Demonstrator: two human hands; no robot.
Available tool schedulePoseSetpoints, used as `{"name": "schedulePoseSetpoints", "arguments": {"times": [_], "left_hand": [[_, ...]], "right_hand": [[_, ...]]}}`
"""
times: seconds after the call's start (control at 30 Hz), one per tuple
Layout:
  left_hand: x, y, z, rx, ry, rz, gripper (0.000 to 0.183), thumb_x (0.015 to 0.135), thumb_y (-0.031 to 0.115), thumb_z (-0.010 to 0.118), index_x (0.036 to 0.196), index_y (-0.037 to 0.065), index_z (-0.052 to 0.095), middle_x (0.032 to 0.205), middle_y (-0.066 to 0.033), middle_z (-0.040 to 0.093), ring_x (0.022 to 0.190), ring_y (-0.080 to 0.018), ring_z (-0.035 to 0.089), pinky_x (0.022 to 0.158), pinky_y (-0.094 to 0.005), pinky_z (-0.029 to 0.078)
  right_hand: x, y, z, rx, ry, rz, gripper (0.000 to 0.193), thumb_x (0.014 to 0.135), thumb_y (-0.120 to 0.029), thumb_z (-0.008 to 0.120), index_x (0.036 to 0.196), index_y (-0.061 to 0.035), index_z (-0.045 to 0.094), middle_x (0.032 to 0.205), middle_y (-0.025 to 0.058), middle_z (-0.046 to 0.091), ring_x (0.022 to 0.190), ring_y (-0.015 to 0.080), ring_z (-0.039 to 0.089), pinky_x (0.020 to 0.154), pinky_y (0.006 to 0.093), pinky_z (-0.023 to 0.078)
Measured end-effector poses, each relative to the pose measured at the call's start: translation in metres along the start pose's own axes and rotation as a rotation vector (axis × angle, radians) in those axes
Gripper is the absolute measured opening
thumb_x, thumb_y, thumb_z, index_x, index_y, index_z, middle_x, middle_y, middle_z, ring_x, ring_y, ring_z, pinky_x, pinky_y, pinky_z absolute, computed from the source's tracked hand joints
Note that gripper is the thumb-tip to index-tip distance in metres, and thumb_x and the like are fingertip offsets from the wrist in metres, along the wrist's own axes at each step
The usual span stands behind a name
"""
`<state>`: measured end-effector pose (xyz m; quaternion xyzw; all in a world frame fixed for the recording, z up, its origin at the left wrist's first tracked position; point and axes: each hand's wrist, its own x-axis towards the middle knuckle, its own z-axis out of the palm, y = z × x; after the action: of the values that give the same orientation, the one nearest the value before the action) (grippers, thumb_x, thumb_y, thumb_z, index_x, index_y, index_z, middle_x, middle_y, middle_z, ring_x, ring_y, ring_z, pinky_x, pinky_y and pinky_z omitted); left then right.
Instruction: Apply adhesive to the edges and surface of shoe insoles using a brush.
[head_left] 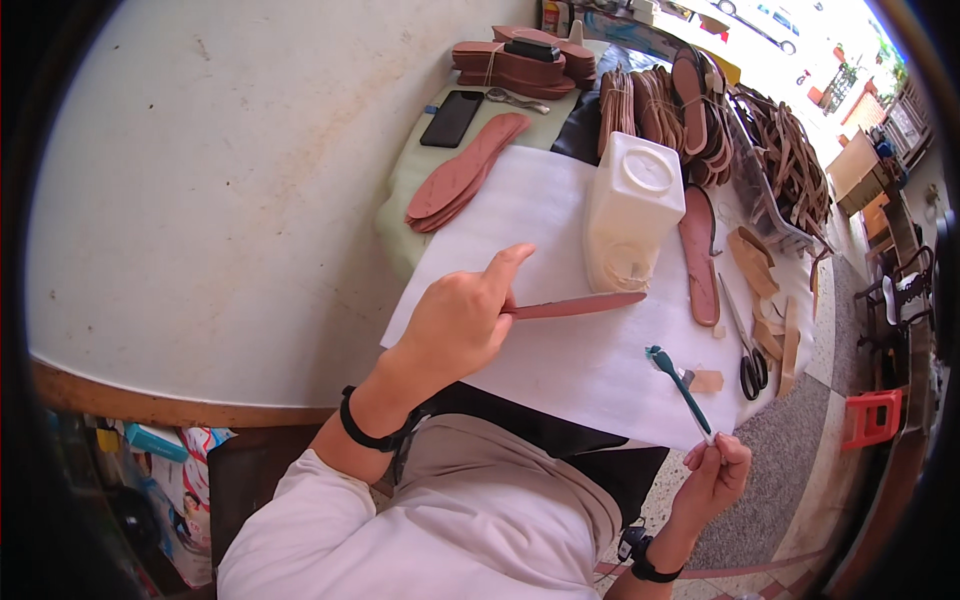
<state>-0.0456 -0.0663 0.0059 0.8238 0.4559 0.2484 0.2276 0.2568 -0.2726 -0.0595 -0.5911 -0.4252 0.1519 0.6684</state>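
Note:
My left hand (pixel 455 318) is closed on the near end of a reddish-brown shoe sole (pixel 580 306), with the index finger stretched out. The sole is tilted nearly edge-on above the white sheet (pixel 545 365), its far tip by the base of a cut-open white plastic jug (pixel 640 195). Dried yellowish residue marks the jug's lower opening. At the near right edge of the sheet, my right hand (pixel 718 468) pinches the handle end of a teal toothbrush (pixel 684 392). The brush head points away from me, towards the sole.
Stacked soles (pixel 465 175), a phone (pixel 452 118) and a watch (pixel 515 99) lie at the far left. Bundled straps (pixel 660 105) and a clear bin of strips (pixel 785 165) stand at the back right. Black-handled scissors (pixel 752 370) and tan scraps (pixel 752 260) lie on the right.

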Motion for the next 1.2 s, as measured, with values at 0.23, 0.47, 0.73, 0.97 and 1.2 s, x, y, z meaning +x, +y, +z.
{"name": "schedulePoseSetpoints", "arguments": {"times": [0.23,0.47,0.73,0.97,1.2], "left_hand": [[-0.012,-0.021,-0.016,-0.017,-0.009,-0.114,0.069,0.075,-0.005,0.067,0.141,0.003,0.049,0.083,-0.0163,0.073,0.079,-0.0370,0.070,0.077,-0.0410,0.056],[-0.023,-0.028,-0.031,-0.286,0.046,-0.255,0.075,0.077,-0.006,0.073,0.147,0.002,0.046,0.085,-0.0114,0.076,0.079,-0.0204,0.073,0.077,-0.0321,0.055],[-0.027,-0.019,-0.047,-0.850,0.462,-0.155,0.082,0.083,-0.012,0.072,0.154,-0.001,0.033,0.098,-0.0110,0.075,0.093,-0.0135,0.072,0.087,-0.0270,0.056],[-0.023,-0.020,-0.050,-1.360,0.642,-0.178,0.077,0.088,-0.014,0.067,0.153,-0.006,0.028,0.107,-0.0181,0.075,0.098,-0.0173,0.073,0.092,-0.0310,0.058],[-0.013,-0.006,-0.015,-1.402,0.290,-0.276,0.080,0.089,-0.011,0.069,0.154,-0.007,0.024,0.102,-0.0174,0.075,0.095,-0.0172,0.073,0.089,-0.0309,0.059]], "right_hand": [[0.002,0.009,0.003,-0.010,-0.022,-0.029,0.013,0.098,0.009,0.054,0.101,-0.0026,0.057,0.091,0.0097,0.059,0.065,0.0101,0.054,0.056,0.0241,0.046],[0.006,0.004,0.011,-0.022,-0.038,-0.057,0.011,0.099,0.007,0.053,0.102,-0.0031,0.057,0.087,0.0075,0.056,0.062,0.0096,0.051,0.055,0.0234,0.044],[0.004,0.009,0.009,-0.018,0.021,-0.085,0.008,0.104,-0.001,0.053,0.107,-0.0051,0.058,0.094,0.0053,0.055,0.065,0.0072,0.048,0.055,0.0211,0.042],[0.001,0.003,0.006,0.007,0.035,-0.045,0.007,0.105,-0.001,0.053,0.107,-0.0053,0.058,0.097,0.0050,0.055,0.066,0.0070,0.047,0.056,0.0212,0.040],[0.015,-0.023,0.026,0.124,0.021,-0.034,0.009,0.103,0.002,0.052,0.107,-0.0046,0.057,0.100,0.0057,0.054,0.067,0.0088,0.048,0.057,0.0223,0.040]]}}
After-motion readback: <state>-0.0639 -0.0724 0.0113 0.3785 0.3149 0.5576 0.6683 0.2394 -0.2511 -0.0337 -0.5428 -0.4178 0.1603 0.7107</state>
